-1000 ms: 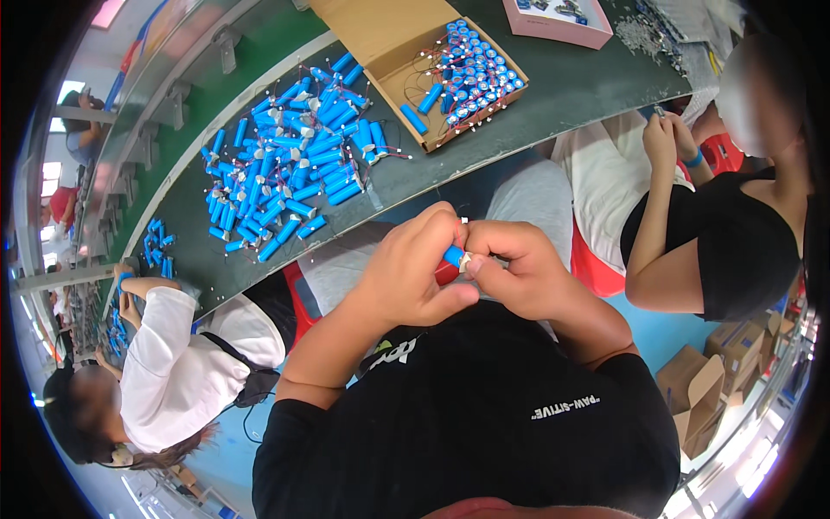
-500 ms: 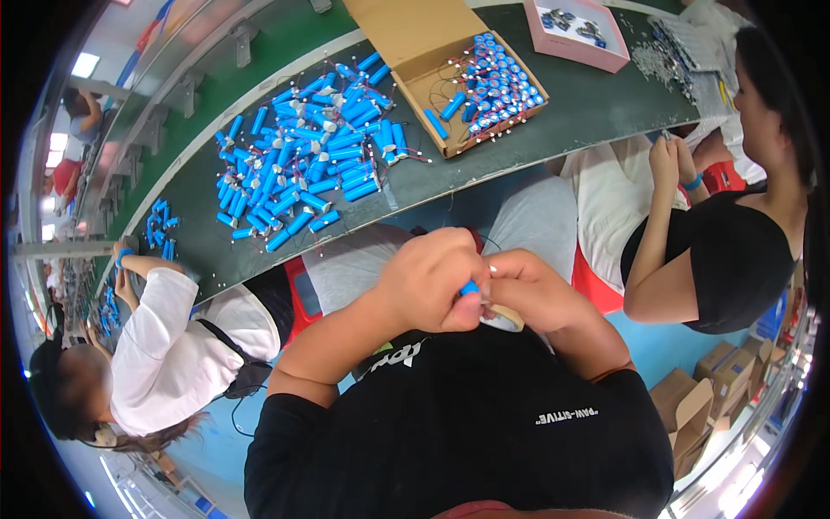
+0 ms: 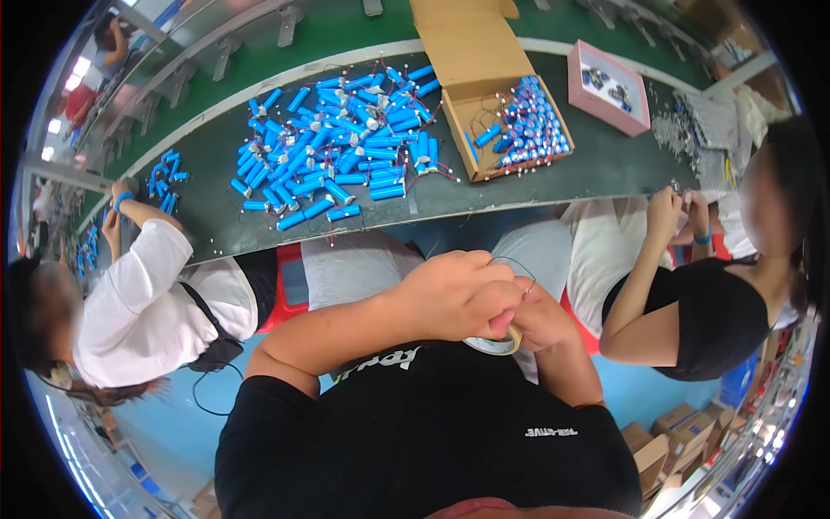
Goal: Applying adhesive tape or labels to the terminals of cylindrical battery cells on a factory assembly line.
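Note:
In front of my chest both hands are closed and pressed together. My left hand (image 3: 454, 296) is curled around a blue battery cell, which its fingers now cover. From between the hands a thin dark wire (image 3: 521, 265) arches up, with a small light tip near the right fingers. My right hand (image 3: 546, 318) is closed around the edge of a pale roll of tape (image 3: 516, 338), which hangs under the fingers. Beyond them on the dark bench (image 3: 450, 201) lies a large heap of blue battery cells (image 3: 333, 147) with wires and white connectors.
An open cardboard box (image 3: 461, 108) holds more blue cells standing on end. Right of it sits a pink box (image 3: 605, 112) with small parts. Co-workers in a white shirt (image 3: 138, 303) and a black top (image 3: 700, 320) sit on either side. Cartons (image 3: 687, 437) stand behind at right.
My view has tilted, so the bench appears lower and farther right. The blue cell that showed in my left hand is now covered by fingers. The wire now arches above my hands.

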Available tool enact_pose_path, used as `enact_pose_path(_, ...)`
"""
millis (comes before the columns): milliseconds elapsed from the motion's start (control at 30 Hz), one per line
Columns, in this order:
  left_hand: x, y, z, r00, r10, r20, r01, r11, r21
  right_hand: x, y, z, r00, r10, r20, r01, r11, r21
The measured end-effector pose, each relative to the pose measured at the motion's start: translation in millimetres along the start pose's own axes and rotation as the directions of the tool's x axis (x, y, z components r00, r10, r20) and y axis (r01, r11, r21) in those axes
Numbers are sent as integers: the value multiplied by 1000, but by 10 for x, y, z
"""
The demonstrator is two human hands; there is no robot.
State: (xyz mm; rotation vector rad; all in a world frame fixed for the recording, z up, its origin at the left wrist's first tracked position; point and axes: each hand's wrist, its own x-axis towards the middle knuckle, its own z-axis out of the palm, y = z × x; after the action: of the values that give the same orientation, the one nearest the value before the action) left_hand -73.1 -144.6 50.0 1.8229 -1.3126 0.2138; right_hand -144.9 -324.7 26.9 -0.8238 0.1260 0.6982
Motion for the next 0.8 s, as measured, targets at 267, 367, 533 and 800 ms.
enact_pose_path(267, -79, 269, 703, 913, 281, 297, -76, 830, -553, 576, 527, -134, 971, 227, 76, -174, 887, -427)
enact_pose_path(367, 153, 284, 231, 978, 126, 168, -114, 990, -79, 608, 900, -286, 957, -287, -49, 245, 884, -398)
enact_pose_path(533, -150, -146, -366, 849, -528, 4, 528, 848, -42, 294, 280, -245, 969, -177, -171, 110, 933, -342)
enact_pose_path(800, -447, -1098, -907, 735, -474, -486, 675, 441, 591, 350, 272, -199, 942, -310, -130, 255, 911, -324)
